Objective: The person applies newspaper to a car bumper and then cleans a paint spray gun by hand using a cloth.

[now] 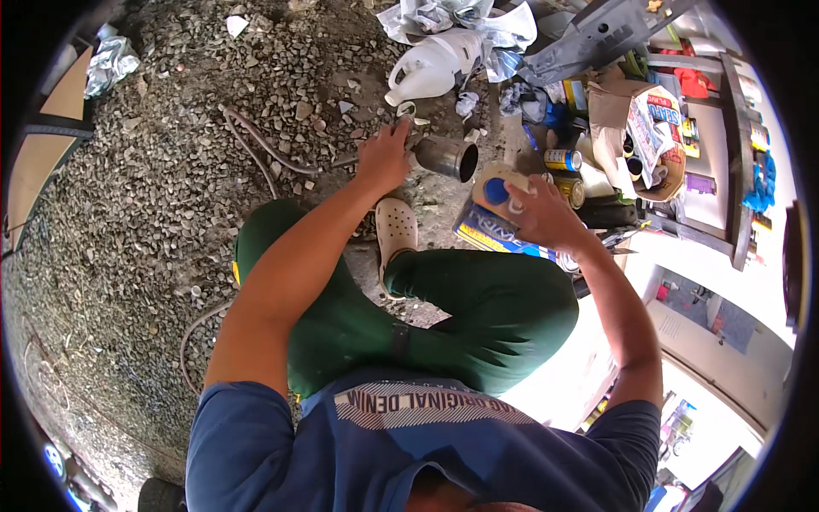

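Note:
My left hand [384, 158] is closed on the top of a metal spray gun [408, 119], whose steel cup [448, 158] lies tipped with its dark open mouth facing right. A pinkish hose [299, 166] runs from it over the gravel. My right hand [537, 213] is closed on a cream container [497, 186] with a blue round patch, held just above a blue and yellow tin [478, 229], to the right of the cup. I am crouched, with a cream perforated clog [397, 226] on my foot below the cup.
A white plastic jug [422, 72] and crumpled sheeting [503, 34] lie ahead. A cardboard box [640, 171] of paper and cans stands at right among cans [563, 160], beside a dark shelf frame [738, 196]. Gravel [128, 213] covers the left side, with a tan panel [47, 171] at the edge.

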